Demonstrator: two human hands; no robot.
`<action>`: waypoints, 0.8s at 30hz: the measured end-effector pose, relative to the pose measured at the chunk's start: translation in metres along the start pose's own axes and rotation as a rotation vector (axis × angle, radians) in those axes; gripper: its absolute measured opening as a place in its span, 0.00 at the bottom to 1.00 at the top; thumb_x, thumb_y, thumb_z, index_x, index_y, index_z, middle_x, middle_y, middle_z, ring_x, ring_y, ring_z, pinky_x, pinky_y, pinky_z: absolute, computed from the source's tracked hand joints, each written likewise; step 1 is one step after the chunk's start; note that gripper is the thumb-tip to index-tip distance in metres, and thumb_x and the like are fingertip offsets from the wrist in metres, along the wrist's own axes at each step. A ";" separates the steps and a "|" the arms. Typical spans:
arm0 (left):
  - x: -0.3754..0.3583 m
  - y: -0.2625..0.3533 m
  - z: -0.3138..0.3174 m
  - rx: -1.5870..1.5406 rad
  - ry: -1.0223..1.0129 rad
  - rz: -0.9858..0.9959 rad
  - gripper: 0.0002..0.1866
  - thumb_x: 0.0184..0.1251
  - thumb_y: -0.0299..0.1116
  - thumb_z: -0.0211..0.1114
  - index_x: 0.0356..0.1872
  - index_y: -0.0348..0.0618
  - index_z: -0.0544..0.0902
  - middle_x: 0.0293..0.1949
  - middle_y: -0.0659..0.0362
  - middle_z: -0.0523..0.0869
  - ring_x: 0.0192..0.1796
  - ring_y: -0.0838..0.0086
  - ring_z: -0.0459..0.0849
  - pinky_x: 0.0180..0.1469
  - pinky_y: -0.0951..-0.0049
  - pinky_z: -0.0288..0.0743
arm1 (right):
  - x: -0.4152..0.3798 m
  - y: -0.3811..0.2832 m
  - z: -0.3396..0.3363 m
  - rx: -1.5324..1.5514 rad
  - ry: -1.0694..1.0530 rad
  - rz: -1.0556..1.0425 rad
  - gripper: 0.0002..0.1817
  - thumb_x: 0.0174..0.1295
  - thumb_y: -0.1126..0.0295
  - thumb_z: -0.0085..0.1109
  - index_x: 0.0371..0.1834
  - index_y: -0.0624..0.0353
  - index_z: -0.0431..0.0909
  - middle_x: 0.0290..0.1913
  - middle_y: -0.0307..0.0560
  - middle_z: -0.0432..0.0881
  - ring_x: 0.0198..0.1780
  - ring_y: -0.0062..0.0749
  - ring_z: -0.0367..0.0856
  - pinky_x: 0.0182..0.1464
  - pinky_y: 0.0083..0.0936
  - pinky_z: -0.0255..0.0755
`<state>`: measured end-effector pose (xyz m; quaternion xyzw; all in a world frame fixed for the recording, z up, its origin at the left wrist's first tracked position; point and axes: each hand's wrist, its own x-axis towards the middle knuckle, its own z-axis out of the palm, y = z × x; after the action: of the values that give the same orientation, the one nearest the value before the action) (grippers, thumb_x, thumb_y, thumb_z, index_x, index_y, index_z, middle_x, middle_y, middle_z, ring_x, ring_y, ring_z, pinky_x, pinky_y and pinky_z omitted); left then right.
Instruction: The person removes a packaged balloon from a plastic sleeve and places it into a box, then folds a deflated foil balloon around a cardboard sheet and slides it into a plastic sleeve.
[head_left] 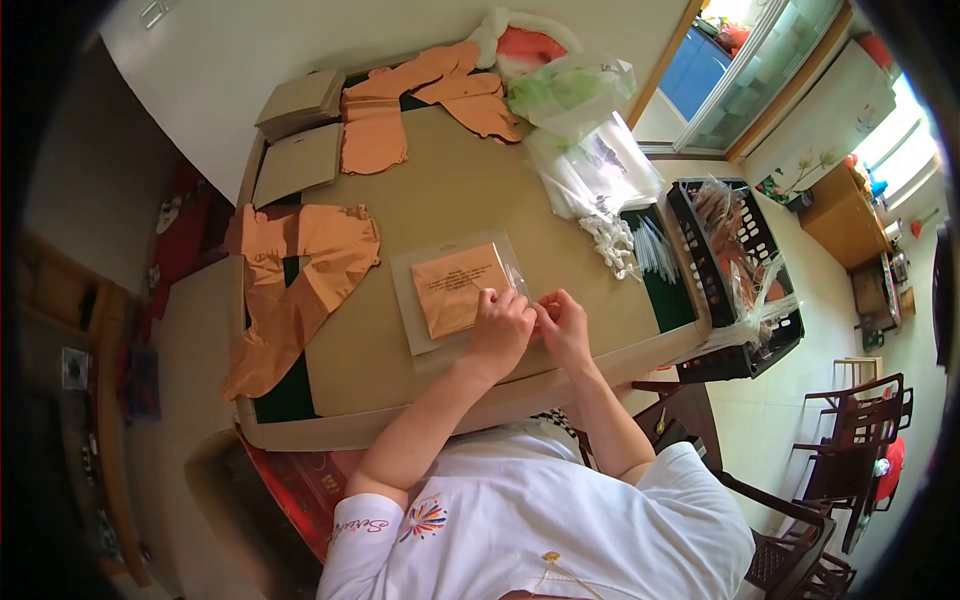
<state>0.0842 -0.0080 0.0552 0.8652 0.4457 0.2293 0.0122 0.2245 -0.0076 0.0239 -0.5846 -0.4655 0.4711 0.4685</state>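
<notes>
A clear plastic bag [404, 302] lies flat before me, with a folded rose-gold foil balloon [445, 312] and a card printed with dark text [462, 278] inside it. My left hand [503, 325] is closed at the bag's right edge, its fingers curled in a pinch. Close beside it, my right hand [562, 325] pinches at the same edge, thumb and fingertips nearly touching the left hand's. The bit of plastic between the fingertips is mostly hidden.
Flat foil balloons [325, 262] lie at the left and back of the table [460, 160]. Cardboard pieces [298, 165] are stacked back left. At right are clear bags [600, 170], white ribbon [610, 245], white straws [655, 250] and a black crate [740, 260] of packed items.
</notes>
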 end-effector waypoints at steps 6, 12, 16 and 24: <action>-0.003 -0.003 0.008 -0.023 0.000 -0.034 0.04 0.56 0.34 0.65 0.27 0.47 0.84 0.32 0.62 0.82 0.44 0.70 0.78 0.52 0.61 0.65 | 0.002 -0.017 -0.009 -0.161 -0.063 0.033 0.12 0.61 0.75 0.63 0.47 0.59 0.73 0.21 0.40 0.82 0.23 0.15 0.76 0.22 0.16 0.65; -0.008 0.002 -0.001 -0.143 0.152 -0.127 0.06 0.55 0.36 0.69 0.28 0.48 0.83 0.32 0.63 0.81 0.44 0.69 0.78 0.51 0.61 0.66 | 0.007 -0.019 -0.008 -0.059 -0.070 0.102 0.18 0.59 0.76 0.63 0.52 0.57 0.72 0.20 0.36 0.79 0.22 0.12 0.70 0.23 0.15 0.60; -0.007 0.004 0.001 -0.134 0.136 -0.097 0.04 0.54 0.33 0.69 0.28 0.47 0.83 0.32 0.63 0.81 0.43 0.70 0.78 0.50 0.62 0.65 | 0.005 -0.018 -0.007 -0.044 -0.072 0.103 0.18 0.59 0.77 0.63 0.51 0.58 0.72 0.21 0.35 0.79 0.23 0.11 0.71 0.24 0.13 0.59; -0.008 0.005 0.012 -0.090 0.182 -0.093 0.02 0.56 0.31 0.63 0.28 0.46 0.81 0.30 0.61 0.79 0.42 0.69 0.77 0.49 0.63 0.67 | 0.000 -0.017 -0.005 0.005 -0.052 0.061 0.16 0.59 0.78 0.62 0.50 0.59 0.71 0.21 0.36 0.79 0.24 0.11 0.72 0.23 0.14 0.58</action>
<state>0.0891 -0.0150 0.0430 0.8178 0.4738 0.3259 0.0212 0.2276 -0.0062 0.0413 -0.5847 -0.4584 0.5016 0.4432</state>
